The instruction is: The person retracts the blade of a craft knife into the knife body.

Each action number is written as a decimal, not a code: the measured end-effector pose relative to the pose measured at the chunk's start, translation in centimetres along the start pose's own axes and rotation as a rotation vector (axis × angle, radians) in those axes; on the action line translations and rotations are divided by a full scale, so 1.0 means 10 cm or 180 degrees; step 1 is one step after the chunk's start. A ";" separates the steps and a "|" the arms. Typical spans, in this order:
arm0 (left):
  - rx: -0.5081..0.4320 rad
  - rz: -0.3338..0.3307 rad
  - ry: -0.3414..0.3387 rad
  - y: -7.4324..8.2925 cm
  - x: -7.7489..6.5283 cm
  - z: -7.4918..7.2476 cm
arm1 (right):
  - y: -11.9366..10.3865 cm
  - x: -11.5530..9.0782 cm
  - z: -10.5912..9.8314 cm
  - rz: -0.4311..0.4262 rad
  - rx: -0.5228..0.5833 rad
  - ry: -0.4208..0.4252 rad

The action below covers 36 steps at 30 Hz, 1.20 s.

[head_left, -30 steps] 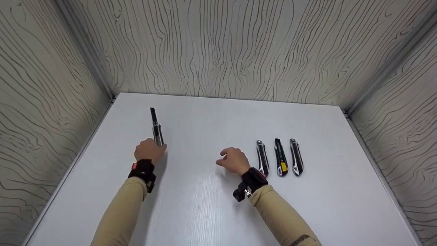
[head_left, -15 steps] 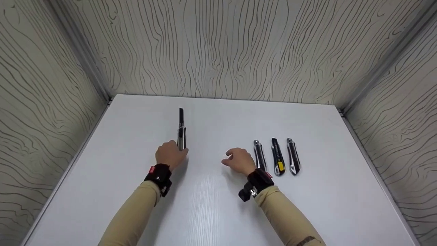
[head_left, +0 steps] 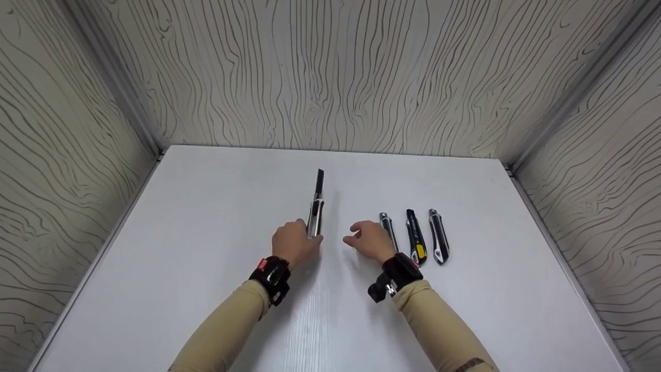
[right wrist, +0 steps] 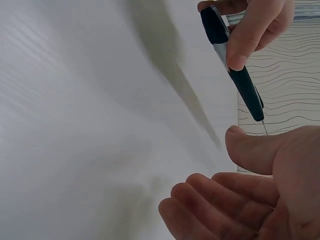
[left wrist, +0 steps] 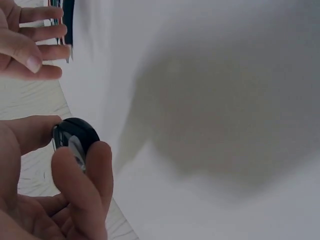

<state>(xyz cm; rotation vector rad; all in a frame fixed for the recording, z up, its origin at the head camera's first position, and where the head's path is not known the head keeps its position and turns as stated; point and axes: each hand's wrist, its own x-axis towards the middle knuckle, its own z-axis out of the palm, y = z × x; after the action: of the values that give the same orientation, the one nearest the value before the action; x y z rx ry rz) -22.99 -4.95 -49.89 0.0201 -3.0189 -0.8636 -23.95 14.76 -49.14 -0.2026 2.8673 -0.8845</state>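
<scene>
My left hand (head_left: 295,243) holds a silver and black utility knife (head_left: 316,212) by its rear end, thumb on one side and fingers on the other. The knife's dark blade (head_left: 319,182) is extended and points toward the back wall. Only the butt of the knife (left wrist: 75,135) shows in the left wrist view, between thumb and fingertips. Just to the right, my right hand (head_left: 371,241) holds nothing, its fingers loosely bent. In the right wrist view the knife (right wrist: 245,90) slants above my right thumb, raised over its shadow.
Beside my right hand lie three more utility knives in a row: a silver and black one (head_left: 387,227) partly hidden by that hand, a black one with a yellow slider (head_left: 416,235), and another silver and black one (head_left: 439,237). Wood-patterned walls (head_left: 330,77) border the white table (head_left: 217,196).
My left hand has carried the utility knife from the table's left side rightward to the middle, close to my right hand. My right hand has shifted slightly right.
</scene>
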 end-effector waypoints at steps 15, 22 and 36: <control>0.0079 0.0498 0.0051 0.36 -0.21 0.18 | 0.04 0.06 -0.03 0.0333 0.0821 -0.0058; 0.0084 0.0571 -0.0035 0.44 -0.28 0.25 | 0.03 0.10 0.01 0.0638 0.1724 -0.0070; 0.0310 0.0693 0.0085 0.48 -0.34 0.35 | 0.06 0.13 0.06 0.0806 0.2072 0.0146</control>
<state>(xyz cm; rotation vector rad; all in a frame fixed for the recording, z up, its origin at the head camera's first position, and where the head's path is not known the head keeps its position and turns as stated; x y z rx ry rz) -19.62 0.99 -50.30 -0.2886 -2.9621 -0.6920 -25.20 14.67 -50.12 0.2449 2.3949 -1.6919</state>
